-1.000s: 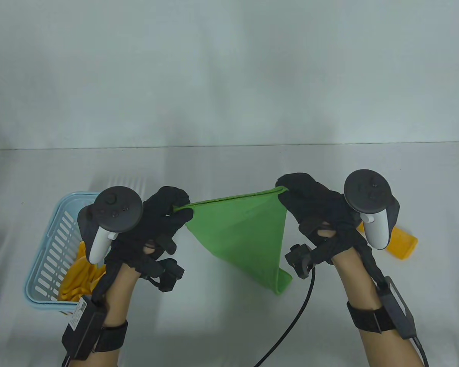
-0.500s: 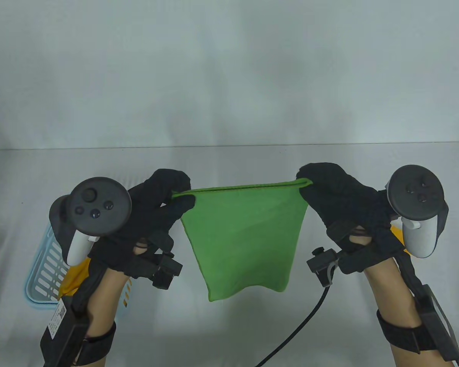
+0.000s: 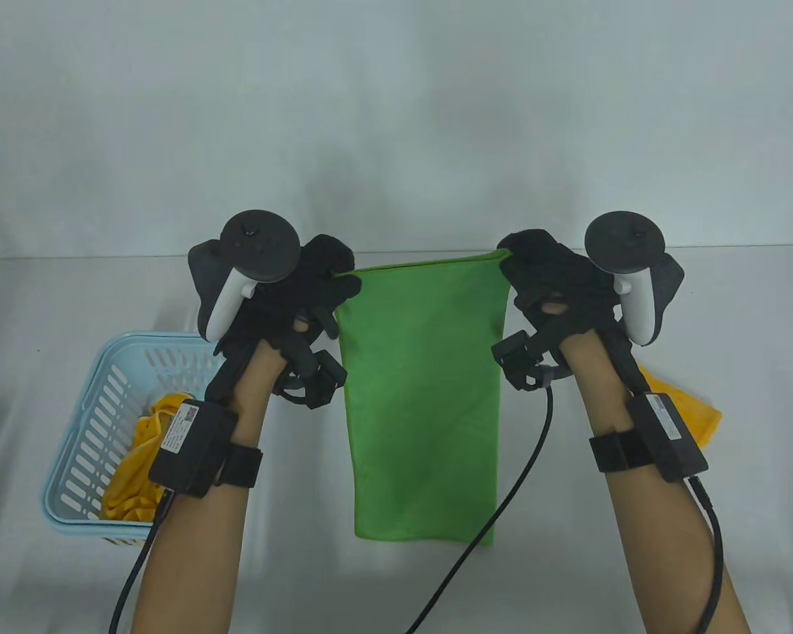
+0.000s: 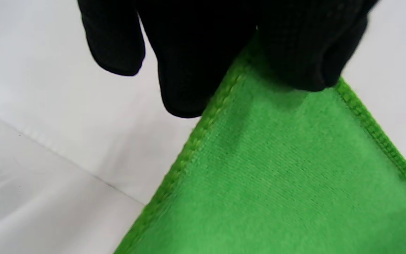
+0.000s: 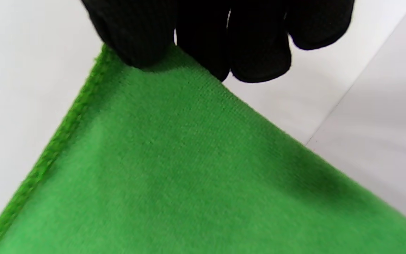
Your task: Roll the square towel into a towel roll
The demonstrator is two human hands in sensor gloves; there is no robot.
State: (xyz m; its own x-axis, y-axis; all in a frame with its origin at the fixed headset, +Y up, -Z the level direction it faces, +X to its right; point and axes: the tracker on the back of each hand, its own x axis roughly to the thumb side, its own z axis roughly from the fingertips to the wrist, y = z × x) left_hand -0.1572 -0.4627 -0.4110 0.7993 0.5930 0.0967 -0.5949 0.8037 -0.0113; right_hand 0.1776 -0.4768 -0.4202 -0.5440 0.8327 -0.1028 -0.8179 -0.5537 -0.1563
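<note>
A green square towel is stretched out over the middle of the table, its far edge held taut between both hands. My left hand pinches the far left corner, and my right hand pinches the far right corner. The near edge lies by the table's front. The left wrist view shows gloved fingers clamped on the stitched green corner. Black fingertips grip the green cloth in the right wrist view.
A light blue slotted basket with yellow cloth inside stands at the left. Another yellow cloth lies at the right, partly behind my right forearm. A black cable crosses the towel's near right corner.
Both hands moved away from me toward the table's far edge, carrying the towel's top edge. The towel went from hanging crumpled to spread out long and flat.
</note>
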